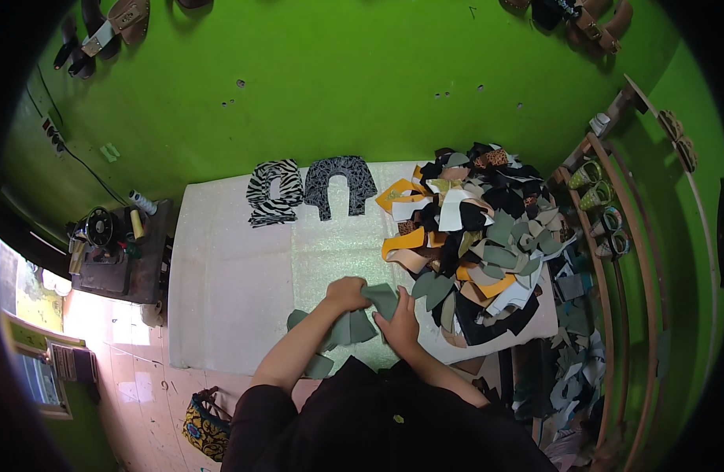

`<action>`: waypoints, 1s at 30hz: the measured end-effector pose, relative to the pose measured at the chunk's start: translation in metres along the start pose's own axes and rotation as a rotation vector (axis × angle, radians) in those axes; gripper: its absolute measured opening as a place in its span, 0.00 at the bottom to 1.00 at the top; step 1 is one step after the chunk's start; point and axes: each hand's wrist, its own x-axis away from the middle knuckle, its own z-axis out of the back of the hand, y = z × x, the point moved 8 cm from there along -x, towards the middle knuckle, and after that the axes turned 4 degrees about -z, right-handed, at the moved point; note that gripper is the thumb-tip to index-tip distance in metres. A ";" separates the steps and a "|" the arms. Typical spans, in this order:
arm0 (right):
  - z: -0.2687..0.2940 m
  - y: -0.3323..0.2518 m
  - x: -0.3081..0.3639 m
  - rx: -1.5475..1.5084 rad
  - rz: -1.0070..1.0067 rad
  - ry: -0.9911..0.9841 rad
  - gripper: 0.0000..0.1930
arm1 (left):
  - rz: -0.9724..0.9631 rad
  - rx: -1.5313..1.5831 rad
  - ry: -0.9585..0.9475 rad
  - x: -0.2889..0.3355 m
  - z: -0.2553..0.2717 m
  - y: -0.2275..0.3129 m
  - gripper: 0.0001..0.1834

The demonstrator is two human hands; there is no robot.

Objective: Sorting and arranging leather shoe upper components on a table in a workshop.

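Observation:
Over the near edge of the white-covered table [230, 299], my left hand [347, 293] is closed on the upper left of a grey-green cut piece of sheet material [381, 300]. My right hand [401, 322] grips the same piece at its right side, with thumb and fingers around the edge. Several more grey-green pieces [351, 329] lie just below, between my forearms. Another green piece [296, 318] shows partly behind my left forearm, and one more [320, 366] sits at the table's front edge. Whether the material is leather or fabric, I cannot tell.
A large heap of mixed scraps [488, 236] covers the table's right side. Zebra-striped pieces [275, 193] and a dark patterned U-shaped stack [340, 185] lie at the back. A sewing machine [102, 232] stands left, a patterned bag [205, 425] on the floor, a wooden rack [623, 228] right.

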 end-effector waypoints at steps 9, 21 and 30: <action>-0.007 0.008 -0.008 0.066 0.113 0.020 0.37 | -0.274 -0.234 0.372 -0.029 -0.008 -0.001 0.24; -0.019 0.000 -0.074 0.353 0.022 -0.159 0.47 | 0.347 0.231 0.532 0.040 -0.010 -0.040 0.58; -0.026 0.024 -0.043 0.415 -0.141 -0.136 0.39 | 0.368 0.176 0.489 0.032 -0.044 -0.042 0.42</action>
